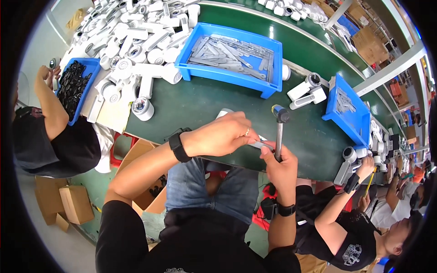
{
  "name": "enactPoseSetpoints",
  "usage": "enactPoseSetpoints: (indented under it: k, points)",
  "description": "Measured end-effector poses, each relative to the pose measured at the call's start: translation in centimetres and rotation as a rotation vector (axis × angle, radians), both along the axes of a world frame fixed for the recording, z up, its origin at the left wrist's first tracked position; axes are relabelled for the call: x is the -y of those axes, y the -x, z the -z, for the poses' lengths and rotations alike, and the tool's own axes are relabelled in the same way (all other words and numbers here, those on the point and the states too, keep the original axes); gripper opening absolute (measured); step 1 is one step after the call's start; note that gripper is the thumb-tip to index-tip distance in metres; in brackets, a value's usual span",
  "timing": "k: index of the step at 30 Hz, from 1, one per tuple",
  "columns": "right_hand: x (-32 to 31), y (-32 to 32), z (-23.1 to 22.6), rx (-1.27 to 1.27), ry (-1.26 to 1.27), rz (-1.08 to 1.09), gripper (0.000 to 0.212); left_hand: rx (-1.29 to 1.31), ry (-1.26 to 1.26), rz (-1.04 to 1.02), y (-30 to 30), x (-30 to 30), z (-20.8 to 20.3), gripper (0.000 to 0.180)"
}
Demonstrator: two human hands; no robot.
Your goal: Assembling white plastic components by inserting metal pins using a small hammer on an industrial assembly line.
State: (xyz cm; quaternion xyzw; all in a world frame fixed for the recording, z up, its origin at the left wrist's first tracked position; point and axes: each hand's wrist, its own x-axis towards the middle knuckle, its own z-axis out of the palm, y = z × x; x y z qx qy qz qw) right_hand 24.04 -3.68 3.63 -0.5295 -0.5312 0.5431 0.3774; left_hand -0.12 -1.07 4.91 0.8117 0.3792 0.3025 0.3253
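My left hand (223,134) is closed over a white plastic device (224,112); only its rounded end shows past the knuckles, and the palm hides the rest. Between my hands runs a thin light-grey strip (261,144), with the fingers of both at its ends. How the strip meets the white device is hidden. My right hand (282,170) grips a small hammer (279,136) upright, its dark head raised above the bench, while thumb and fingertip pinch the strip's near end.
A blue tray (227,76) of grey strips stands ahead, another blue tray (348,123) to the right. White devices (132,50) are heaped at the far left; several (307,91) lie between the trays. Co-workers sit on both sides. Cardboard boxes (75,204) stand on the floor.
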Motion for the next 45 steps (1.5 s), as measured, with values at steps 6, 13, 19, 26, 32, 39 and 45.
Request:
enactPoseSetpoints:
  k: [6, 13, 19, 26, 32, 39, 45]
  points:
    - [-1.2, -0.1, 1.2, -0.048, -0.001, 0.047, 0.031, -0.105, -0.405, -0.271, 1.7, -0.1, 1.5, 0.053]
    - [-1.9, -0.3, 3.6, 0.082, -0.049, -0.117, 0.027, -0.139, -0.345, -0.335, 0.9, 0.1, 5.2, 0.064]
    - [-1.7, -0.4, 2.5, 0.002, -0.01, -0.008, 0.024, -0.151, -0.44, -0.344, 1.0, 0.3, 5.9, 0.059]
    - [-1.9, -0.4, 2.6, 0.181, -0.128, -0.057, 0.024, -0.097, -0.445, -0.362, 0.9, 0.3, 5.9, 0.047]
    - [-3.3, -1.0, 1.3, 0.255, 0.032, -0.158, 0.024, -0.213, -0.617, -0.249, 1.2, -0.2, 6.0, 0.032]
    - [-5.5, -0.8, -0.8, 0.173, 0.295, -0.234, 0.031, -0.302, -0.695, -0.213, 1.1, -0.8, 6.3, 0.029]
    - [-3.6, -1.4, 1.6, 0.021, 0.345, -0.059, 0.035, -0.24, -0.65, -0.235, 0.8, -0.5, 6.6, 0.032]
